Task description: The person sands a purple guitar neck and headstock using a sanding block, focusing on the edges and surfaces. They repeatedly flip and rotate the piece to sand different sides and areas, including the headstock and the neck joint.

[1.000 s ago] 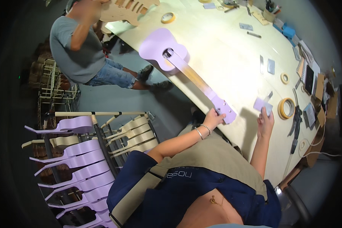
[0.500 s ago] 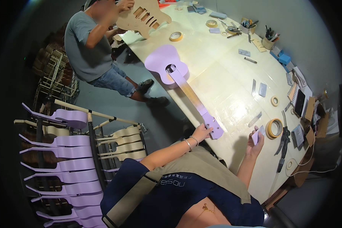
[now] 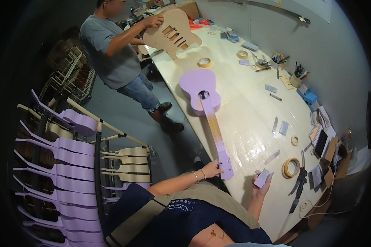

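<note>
A lilac ukulele lies on the pale worktable with its neck pointing toward me. Bare wood shows along the neck's fretboard side, and the headstock has small peg holes. My left hand is closed around the headstock's left edge at the table's near side. Farther right, my right hand is raised by the table and grips a small flat rectangular sanding pad, lilac and grey. The pad is apart from the ukulele.
Masking tape rolls, a metal scraper and an air gun lie at right. Pen cups stand by the wall. A rack of lilac ukuleles is at my left. Across the table, a co-worker holds an unpainted guitar body.
The view has shifted, so the table and ukulele sit lower in the picture. My right hand has turned the sanding pad, showing more of its flat face. My left hand stays on the headstock.
</note>
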Action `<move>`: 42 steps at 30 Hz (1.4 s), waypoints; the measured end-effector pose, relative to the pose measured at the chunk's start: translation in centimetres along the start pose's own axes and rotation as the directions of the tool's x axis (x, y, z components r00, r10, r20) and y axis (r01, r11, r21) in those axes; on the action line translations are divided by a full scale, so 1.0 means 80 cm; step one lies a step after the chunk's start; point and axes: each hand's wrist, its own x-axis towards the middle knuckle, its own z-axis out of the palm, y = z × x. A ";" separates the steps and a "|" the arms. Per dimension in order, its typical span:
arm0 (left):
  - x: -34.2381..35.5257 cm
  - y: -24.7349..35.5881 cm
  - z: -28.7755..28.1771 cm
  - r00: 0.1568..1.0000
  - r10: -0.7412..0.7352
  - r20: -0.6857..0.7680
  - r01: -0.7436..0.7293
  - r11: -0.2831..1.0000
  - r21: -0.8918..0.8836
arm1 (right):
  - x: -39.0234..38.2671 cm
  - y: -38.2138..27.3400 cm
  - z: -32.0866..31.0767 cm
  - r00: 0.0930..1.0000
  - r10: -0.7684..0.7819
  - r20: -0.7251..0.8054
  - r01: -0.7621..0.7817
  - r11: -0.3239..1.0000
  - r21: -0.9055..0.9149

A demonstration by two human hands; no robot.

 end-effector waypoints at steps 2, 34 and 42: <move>-0.004 0.003 -0.008 0.997 -0.052 0.057 0.046 0.994 0.104 | 0.008 -0.002 0.015 1.000 -0.007 0.021 0.008 1.000 -0.026; 0.065 -0.008 -0.045 0.893 -0.137 0.429 0.112 0.990 0.084 | -0.139 0.189 0.140 0.920 -0.313 -0.237 0.342 0.935 0.094; 0.063 -0.019 -0.036 0.940 -0.090 0.330 0.095 0.995 0.001 | -0.161 0.199 0.086 0.842 -0.393 -0.368 0.405 0.913 -0.048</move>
